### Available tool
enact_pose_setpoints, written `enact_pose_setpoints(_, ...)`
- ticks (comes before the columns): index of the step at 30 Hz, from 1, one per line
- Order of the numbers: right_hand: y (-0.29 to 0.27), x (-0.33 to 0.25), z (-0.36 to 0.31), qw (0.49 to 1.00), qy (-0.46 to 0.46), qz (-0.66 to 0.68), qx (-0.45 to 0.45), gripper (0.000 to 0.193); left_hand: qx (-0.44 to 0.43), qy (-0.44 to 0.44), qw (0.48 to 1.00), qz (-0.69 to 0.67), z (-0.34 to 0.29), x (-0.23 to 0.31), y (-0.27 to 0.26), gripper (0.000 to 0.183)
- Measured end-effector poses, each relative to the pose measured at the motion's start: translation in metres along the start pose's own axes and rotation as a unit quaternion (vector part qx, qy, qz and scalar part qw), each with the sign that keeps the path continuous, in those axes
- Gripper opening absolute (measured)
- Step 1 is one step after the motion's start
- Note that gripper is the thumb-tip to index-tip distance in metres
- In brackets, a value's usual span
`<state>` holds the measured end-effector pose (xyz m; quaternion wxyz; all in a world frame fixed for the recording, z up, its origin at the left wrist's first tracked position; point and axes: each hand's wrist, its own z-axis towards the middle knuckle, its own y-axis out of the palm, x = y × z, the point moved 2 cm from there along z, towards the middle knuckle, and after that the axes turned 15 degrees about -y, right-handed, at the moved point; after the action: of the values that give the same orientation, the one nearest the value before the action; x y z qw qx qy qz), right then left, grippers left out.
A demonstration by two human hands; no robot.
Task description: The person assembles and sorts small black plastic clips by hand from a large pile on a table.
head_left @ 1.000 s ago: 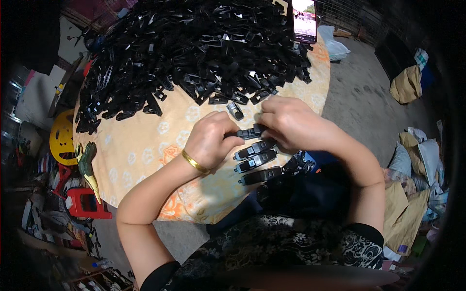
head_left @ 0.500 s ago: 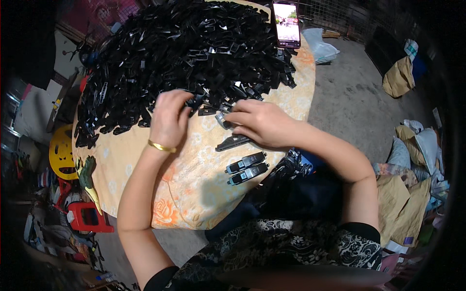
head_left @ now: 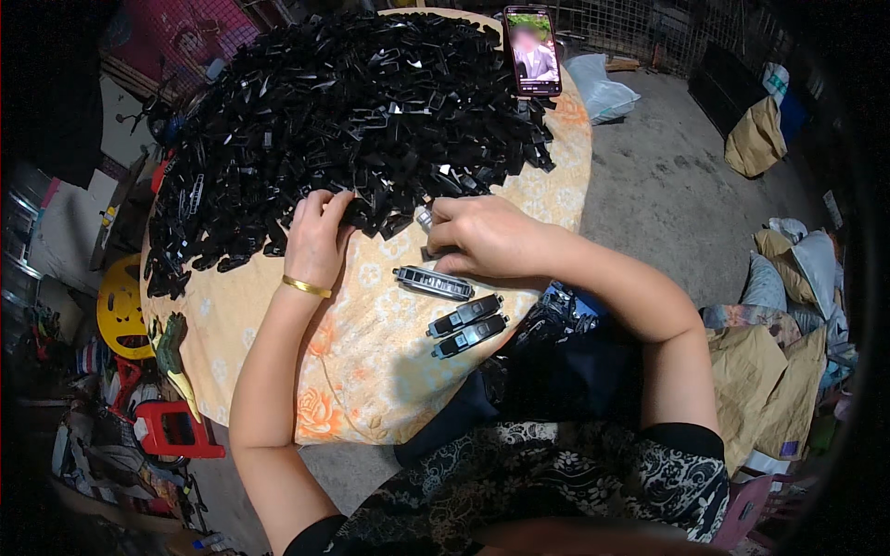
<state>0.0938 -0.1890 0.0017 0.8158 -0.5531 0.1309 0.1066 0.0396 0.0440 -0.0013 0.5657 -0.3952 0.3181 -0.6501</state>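
Observation:
My left hand (head_left: pixel 318 243), with a gold bangle at the wrist, reaches to the front edge of a large heap of black plastic parts (head_left: pixel 371 111). Its fingers are bent in against the heap, and what the tips hold, if anything, is hidden. To its right, my right hand (head_left: pixel 487 236) is closed, fingers curled under, with a small silver-grey part (head_left: pixel 425 218) showing at its fingertips. Just below lies a long slotted black part (head_left: pixel 433 283), ribbed face up. Nearer me, two matching black parts with light grey sections (head_left: pixel 464 316) rest side by side.
Floral yellow cloth (head_left: pixel 362 389) covers the table. A phone (head_left: pixel 533 51) stands at the far right edge, playing video. Black pieces (head_left: pixel 547 315) sit by my lap. A green-and-yellow tool or glove (head_left: pixel 173 357) lies at the left edge; a red stool (head_left: pixel 176 428) stands below.
The long black part beside my right hand now lies apart from it with its slotted face up. My right hand has curled in more; my left has shifted slightly nearer.

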Motion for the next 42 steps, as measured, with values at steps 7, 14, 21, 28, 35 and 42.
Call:
enact_pose_setpoints(7,-0.004,-0.005,-0.008,0.996,-0.021,-0.008,0.082,0.019,0.006,-0.084,0.996,0.015,-0.009,0.005,-0.004,0.049)
enact_pose_setpoints(14,-0.011,0.004,-0.025,0.995,0.077,0.060,-0.002,0.025,-0.014,0.014,0.990,-0.141,-0.018,0.049,-0.017,0.028)
enact_pose_setpoints(21,-0.011,0.011,-0.034,0.999,0.015,0.041,-0.015,0.029,-0.253,0.025,0.917,-0.308,-0.027,0.067,-0.007,0.024)
enact_pose_setpoints(28,-0.017,0.016,-0.033,0.986,0.162,0.037,-0.006,0.037,-0.153,-0.022,0.964,-0.219,-0.032,0.066,-0.006,0.030)
enact_pose_setpoints(35,-0.023,0.014,-0.040,0.996,0.082,-0.043,-0.015,0.033,-0.144,-0.083,0.959,-0.230,-0.030,0.062,-0.005,0.037)
enact_pose_setpoints(42,-0.006,0.008,-0.032,0.997,-0.001,0.050,0.066,0.025,-0.232,-0.016,0.936,-0.265,-0.020,0.052,-0.013,0.044)
